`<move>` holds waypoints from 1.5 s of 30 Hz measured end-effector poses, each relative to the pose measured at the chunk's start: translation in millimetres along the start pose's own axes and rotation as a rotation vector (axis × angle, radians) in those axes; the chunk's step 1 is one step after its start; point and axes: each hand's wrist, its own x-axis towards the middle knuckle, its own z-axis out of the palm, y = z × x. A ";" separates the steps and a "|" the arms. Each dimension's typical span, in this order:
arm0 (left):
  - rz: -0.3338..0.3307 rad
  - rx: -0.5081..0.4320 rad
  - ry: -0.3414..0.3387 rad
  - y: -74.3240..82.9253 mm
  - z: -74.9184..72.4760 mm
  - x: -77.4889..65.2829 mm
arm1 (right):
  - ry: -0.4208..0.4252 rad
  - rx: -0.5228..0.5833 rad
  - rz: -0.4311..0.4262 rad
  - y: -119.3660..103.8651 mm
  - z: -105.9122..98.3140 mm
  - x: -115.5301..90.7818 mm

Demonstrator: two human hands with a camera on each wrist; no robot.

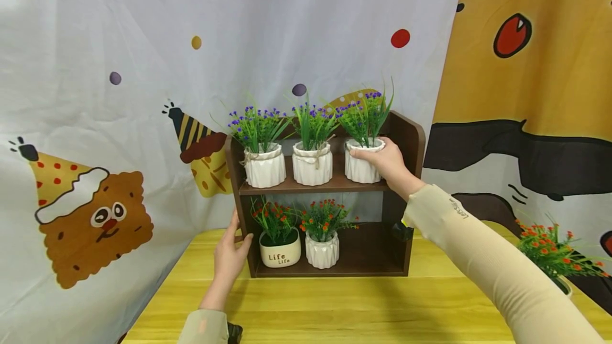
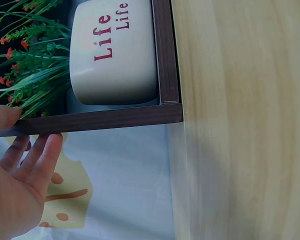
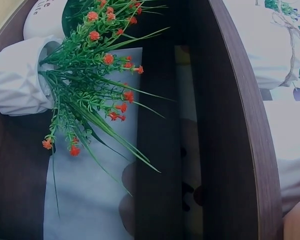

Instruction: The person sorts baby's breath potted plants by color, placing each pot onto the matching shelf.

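Note:
On the dark brown two-tier shelf (image 1: 373, 248), my right hand (image 1: 389, 164) grips the rightmost white potted plant (image 1: 362, 171), which has purple flowers. The thumb lies across the pot's front near its rim; the other fingers are mostly hidden behind it. My left hand (image 1: 229, 259) holds the shelf's left side panel (image 2: 100, 122) with thumb and fingers on opposite faces. Beside that panel, on the lower tier, sits a cream "Life" pot (image 1: 280, 255) with orange-red flowers. A ribbed white pot (image 3: 20, 75) with similar flowers stands to its right.
Two more white pots of purple flowers, one at the left (image 1: 265, 168) and one in the middle (image 1: 312, 166), share the upper tier. Another orange-flowered plant (image 1: 550, 251) stands on the wooden table (image 1: 311, 307) at far right. A printed cloth (image 1: 143, 41) hangs behind.

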 end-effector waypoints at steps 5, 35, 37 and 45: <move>-0.019 0.007 -0.014 0.0 -0.8 0.1 | -0.021 0.008 -0.001 1.4 -0.3 0.1; -0.019 0.010 -0.002 -3.6 -5.0 1.4 | 0.134 0.257 -0.505 -39.1 -62.3 -87.4; -0.016 0.010 -0.003 -3.3 -5.1 2.2 | 0.153 0.258 -0.528 -34.3 -75.7 -92.5; -0.008 0.003 -0.003 -3.3 -3.4 3.5 | 0.339 0.522 -0.557 -13.2 -132.2 -102.7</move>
